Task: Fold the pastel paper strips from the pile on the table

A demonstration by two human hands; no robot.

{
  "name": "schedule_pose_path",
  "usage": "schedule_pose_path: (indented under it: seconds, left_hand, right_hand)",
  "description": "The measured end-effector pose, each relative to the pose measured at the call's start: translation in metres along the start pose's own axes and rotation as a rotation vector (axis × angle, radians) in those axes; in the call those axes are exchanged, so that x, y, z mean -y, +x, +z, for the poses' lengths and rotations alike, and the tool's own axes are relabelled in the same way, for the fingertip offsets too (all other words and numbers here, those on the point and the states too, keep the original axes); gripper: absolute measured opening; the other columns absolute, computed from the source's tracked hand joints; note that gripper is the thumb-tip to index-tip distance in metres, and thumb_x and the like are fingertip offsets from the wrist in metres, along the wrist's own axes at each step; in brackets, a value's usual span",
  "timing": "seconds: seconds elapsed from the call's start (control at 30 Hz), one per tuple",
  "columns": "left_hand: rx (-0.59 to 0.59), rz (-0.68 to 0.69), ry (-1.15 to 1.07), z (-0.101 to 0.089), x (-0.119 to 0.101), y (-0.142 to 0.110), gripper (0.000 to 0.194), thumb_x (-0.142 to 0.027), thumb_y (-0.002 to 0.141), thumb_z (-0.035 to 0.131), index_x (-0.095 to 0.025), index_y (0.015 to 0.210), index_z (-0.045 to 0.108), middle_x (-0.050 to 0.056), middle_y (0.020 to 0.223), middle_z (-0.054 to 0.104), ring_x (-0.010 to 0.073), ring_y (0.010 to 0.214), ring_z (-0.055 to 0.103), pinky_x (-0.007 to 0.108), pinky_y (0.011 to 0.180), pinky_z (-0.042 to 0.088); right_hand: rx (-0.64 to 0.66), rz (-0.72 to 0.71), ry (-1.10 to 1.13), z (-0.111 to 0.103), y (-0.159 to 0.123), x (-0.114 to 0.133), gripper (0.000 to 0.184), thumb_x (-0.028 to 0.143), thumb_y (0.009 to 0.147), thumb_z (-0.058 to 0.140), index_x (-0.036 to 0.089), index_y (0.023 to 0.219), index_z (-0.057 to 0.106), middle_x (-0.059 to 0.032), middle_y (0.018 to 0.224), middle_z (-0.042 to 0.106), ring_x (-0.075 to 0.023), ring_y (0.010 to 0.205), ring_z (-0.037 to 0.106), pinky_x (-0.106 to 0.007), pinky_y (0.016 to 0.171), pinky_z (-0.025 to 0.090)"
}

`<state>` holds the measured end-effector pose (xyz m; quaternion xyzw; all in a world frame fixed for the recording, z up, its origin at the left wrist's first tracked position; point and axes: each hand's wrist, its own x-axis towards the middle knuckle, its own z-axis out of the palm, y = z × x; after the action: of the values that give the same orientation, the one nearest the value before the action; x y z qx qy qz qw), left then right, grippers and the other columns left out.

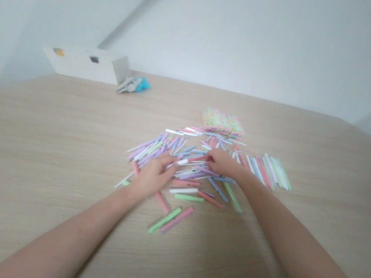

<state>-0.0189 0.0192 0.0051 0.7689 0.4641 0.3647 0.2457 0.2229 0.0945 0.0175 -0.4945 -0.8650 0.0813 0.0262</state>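
Note:
A loose pile of slim pen-like sticks in pastel pink, green, purple, blue and white lies on the table. Over its middle, my left hand pinches the white end of a white-and-red stick between thumb and fingers. From the other side, my right hand has its fingers closed at the red end of that stick. Blur hides the exact fingertip contact. Nearest to me, a green stick and a pink stick lie side by side.
Right of the pile is a neat row of sticks. Behind it sit stacks of printed pink-and-green cards or packets. A white box stands at the back left, with a crumpled grey-and-blue cloth-like item beside it. A white wall borders the wooden table.

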Motion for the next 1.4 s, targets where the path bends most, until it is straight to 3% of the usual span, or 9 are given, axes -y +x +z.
schedule_pose_path:
  seconds: [0.13, 0.33, 0.57, 0.7, 0.93, 1.03, 1.17, 1.27, 1.4]
  left_hand:
    - [-0.011, 0.013, 0.003, 0.001, 0.004, 0.000, 0.025, -0.026, 0.088, 0.046, -0.016, 0.097, 0.067, 0.004, 0.082, 0.063, 0.0163, 0.079, 0.057, 0.028, 0.074, 0.043]
    - [-0.015, 0.004, -0.011, 0.002, 0.004, 0.000, 0.025, -0.027, 0.088, 0.046, -0.016, 0.097, 0.067, 0.005, 0.088, 0.064, 0.0170, 0.083, 0.058, 0.029, 0.077, 0.043]
    - [-0.025, -0.006, -0.045, 0.002, 0.001, -0.001, 0.025, -0.027, 0.088, 0.048, -0.016, 0.100, 0.067, 0.006, 0.092, 0.066, 0.0177, 0.086, 0.059, 0.029, 0.079, 0.044]
    - [-0.022, 0.010, -0.054, 0.001, -0.002, -0.001, 0.025, -0.027, 0.088, 0.047, -0.016, 0.098, 0.068, 0.005, 0.088, 0.065, 0.0171, 0.083, 0.059, 0.028, 0.078, 0.044]
    - [0.013, 0.044, -0.052, 0.001, 0.000, -0.003, 0.027, -0.024, 0.088, 0.047, -0.015, 0.105, 0.066, 0.006, 0.089, 0.064, 0.0167, 0.082, 0.058, 0.029, 0.077, 0.044]
    - [0.012, 0.052, -0.055, 0.002, 0.001, -0.003, 0.025, -0.023, 0.088, 0.047, -0.016, 0.103, 0.066, 0.006, 0.090, 0.065, 0.0169, 0.084, 0.058, 0.029, 0.078, 0.044]
    - [0.031, 0.064, -0.067, 0.001, -0.002, -0.003, 0.026, -0.022, 0.088, 0.046, -0.017, 0.104, 0.066, 0.004, 0.087, 0.064, 0.0162, 0.081, 0.058, 0.028, 0.077, 0.044]
    - [0.064, 0.066, -0.085, -0.001, -0.006, -0.004, 0.026, -0.021, 0.088, 0.046, -0.017, 0.105, 0.066, 0.004, 0.085, 0.064, 0.0156, 0.078, 0.058, 0.028, 0.075, 0.044]
    - [0.111, 0.079, -0.095, 0.000, -0.008, -0.005, 0.025, -0.021, 0.089, 0.045, -0.017, 0.102, 0.066, 0.004, 0.084, 0.064, 0.0157, 0.078, 0.058, 0.027, 0.075, 0.044]
  right_hand:
    - [0.011, 0.004, 0.019, -0.004, -0.001, 0.002, 0.014, 0.010, 0.073, 0.053, 0.013, 0.070, 0.066, -0.0071, 0.071, 0.066, -0.0167, 0.069, 0.057, -0.024, 0.061, 0.035]
    - [-0.121, 0.070, 0.096, -0.013, -0.031, 0.007, 0.019, 0.014, 0.083, 0.043, 0.015, 0.090, 0.061, -0.0057, 0.078, 0.067, -0.0167, 0.072, 0.058, -0.025, 0.063, 0.038]
    - [-0.283, 0.085, 0.811, -0.002, -0.063, 0.010, 0.021, 0.027, 0.082, 0.054, 0.018, 0.097, 0.065, -0.0036, 0.083, 0.071, -0.0187, 0.077, 0.066, -0.031, 0.069, 0.049]
    - [-0.299, 0.141, 0.962, 0.003, -0.066, 0.013, 0.020, 0.029, 0.081, 0.056, 0.020, 0.096, 0.067, -0.0019, 0.082, 0.071, -0.0183, 0.077, 0.066, -0.034, 0.074, 0.051]
    - [-0.190, 0.058, 0.831, 0.002, -0.068, 0.035, 0.023, 0.023, 0.082, 0.053, 0.019, 0.099, 0.068, -0.0023, 0.080, 0.068, -0.0178, 0.076, 0.063, -0.031, 0.071, 0.048]
    - [-0.087, 0.024, 0.864, 0.003, -0.069, 0.044, 0.017, 0.020, 0.079, 0.054, 0.019, 0.088, 0.068, -0.0004, 0.073, 0.067, -0.0151, 0.066, 0.060, -0.026, 0.059, 0.045]
    - [0.030, 0.149, 0.947, 0.003, -0.068, 0.051, 0.009, 0.015, 0.074, 0.054, 0.018, 0.072, 0.062, 0.0038, 0.054, 0.060, -0.0095, 0.045, 0.048, -0.020, 0.043, 0.031]
    - [-0.105, 0.241, 1.067, 0.005, -0.065, 0.052, 0.010, 0.021, 0.076, 0.056, 0.017, 0.071, 0.063, 0.0044, 0.054, 0.057, -0.0074, 0.043, 0.042, -0.020, 0.042, 0.028]
    - [-0.297, 0.200, 1.308, 0.013, -0.060, 0.052, 0.013, 0.032, 0.077, 0.062, 0.019, 0.075, 0.065, 0.0055, 0.055, 0.051, -0.0071, 0.047, 0.041, -0.020, 0.046, 0.030]
